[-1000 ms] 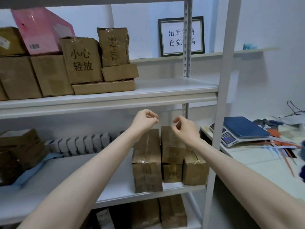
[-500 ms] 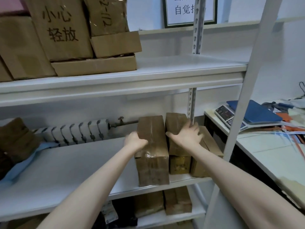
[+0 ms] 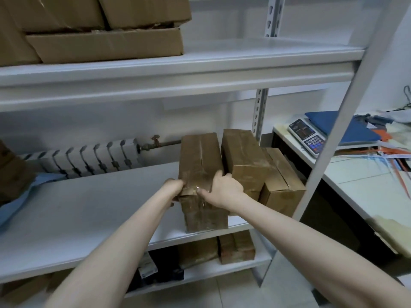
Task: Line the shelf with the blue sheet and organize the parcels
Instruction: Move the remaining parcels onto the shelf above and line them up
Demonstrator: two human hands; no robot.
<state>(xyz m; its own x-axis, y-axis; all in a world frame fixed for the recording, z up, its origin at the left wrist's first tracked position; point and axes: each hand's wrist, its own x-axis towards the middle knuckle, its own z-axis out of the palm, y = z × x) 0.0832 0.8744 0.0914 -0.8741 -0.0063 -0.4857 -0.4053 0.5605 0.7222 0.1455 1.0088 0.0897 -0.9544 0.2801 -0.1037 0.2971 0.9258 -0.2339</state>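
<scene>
- Far to the left of the hands, a crumpled blue sheet point(image 3: 24, 194) lies on the white middle shelf point(image 3: 93, 216). It is partly tucked under a brown parcel point(image 3: 11, 174) cut off by the picture's edge.
- Left of the hands and behind the shelf, a white radiator point(image 3: 89, 161) runs along the wall.
- Above the hands, an upper shelf point(image 3: 222, 63) carries stacked cardboard boxes point(image 3: 106, 43).
- The left hand point(image 3: 174, 187) grips the near left corner of a tall parcel point(image 3: 200, 161), with its fingers curled round the edge.
- The tall parcel is brown and taped. It stands at the front of the middle shelf, clamped between both hands.
- The right hand point(image 3: 224, 190) holds the parcel's right side, its thumb lying across the taped front edge.
- Just right of the right hand, a second parcel point(image 3: 242, 156) stands against the held one. A lower third parcel point(image 3: 282, 185) sits beside it, near the shelf's slanting post point(image 3: 329, 152).
- Below the hands, a lower shelf point(image 3: 211, 270) holds more parcels point(image 3: 235, 247).
- Well to the right of the hands, a table point(image 3: 355, 192) bears a scale point(image 3: 309, 136) with a blue top, among loose papers point(image 3: 389, 156).
</scene>
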